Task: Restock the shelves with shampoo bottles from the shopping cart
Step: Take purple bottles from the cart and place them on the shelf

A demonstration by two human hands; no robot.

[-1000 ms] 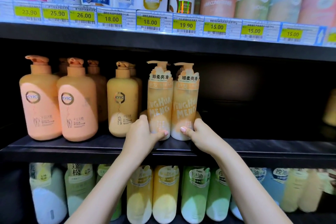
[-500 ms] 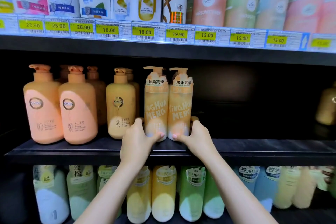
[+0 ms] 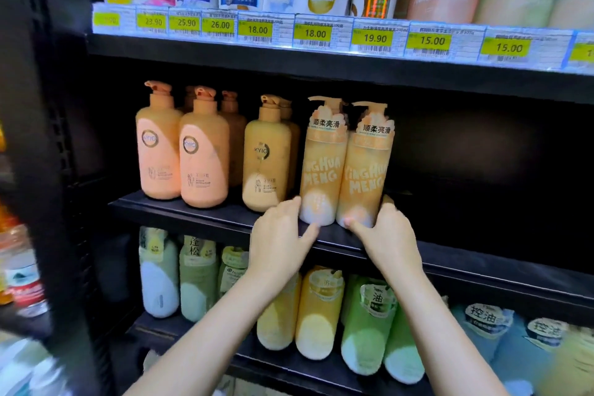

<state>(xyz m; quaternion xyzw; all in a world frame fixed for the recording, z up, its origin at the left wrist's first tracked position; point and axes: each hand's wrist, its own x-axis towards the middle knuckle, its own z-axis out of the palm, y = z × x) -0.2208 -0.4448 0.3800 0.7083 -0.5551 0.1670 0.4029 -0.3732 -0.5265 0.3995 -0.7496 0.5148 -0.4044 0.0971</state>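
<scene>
Two tall orange pump bottles marked "YINGHUA MENG" stand upright side by side on the black middle shelf (image 3: 205,214). My left hand (image 3: 279,235) is at the lower left of the left bottle (image 3: 321,170). Its fingers are spread, its fingertips touch the bottle's side, and its thumb lies by the shelf's front edge under the base. My right hand (image 3: 389,238) grips the base of the right bottle (image 3: 366,177), thumb across the front and fingers behind. No shopping cart is in view.
Pink KYIO pump bottles (image 3: 204,154) and a yellow one (image 3: 265,157) stand left of the pair. Right of it the shelf is dark, bare space (image 3: 482,177). Price tags (image 3: 315,32) line the upper shelf. Green and yellow bottles (image 3: 318,309) fill the lower shelf.
My left hand has loosened and slid down off the left bottle, thumb now at the shelf edge. The right hand keeps its grip. The view has swung, so the shelves sit further right.
</scene>
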